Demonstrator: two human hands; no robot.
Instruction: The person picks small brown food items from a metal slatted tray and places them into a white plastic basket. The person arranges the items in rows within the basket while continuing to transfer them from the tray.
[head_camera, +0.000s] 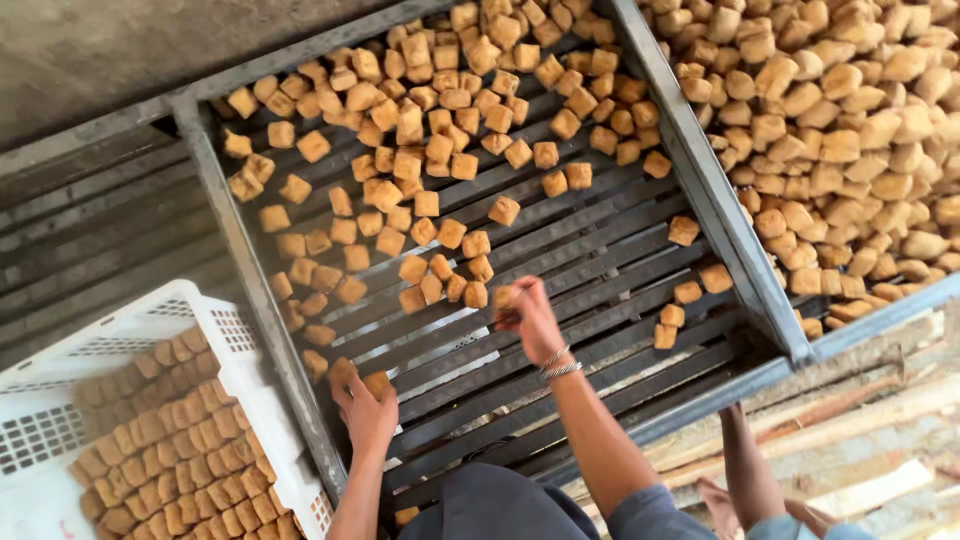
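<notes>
My right hand (528, 318) pinches one brown cube (506, 299) at its fingertips; loose cubes (440, 282) lie just beyond. My left hand (366, 412) clasps two cubes (360, 379) by the slatted tray's (600, 262) edge.

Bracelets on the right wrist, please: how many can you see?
2, side by side on the right wrist: one bracelet nearer the right hand, the second bracelet just behind it towards the forearm. Others may be hidden underneath.

**Where everything sat**

Cubes (430, 150) were scattered on the slatted tray (600, 260), mostly its far-left part. A heaped tray (850, 120) sat right of it. The crate (215, 330), left and nearer, had cubes stacked in rows inside.
</notes>
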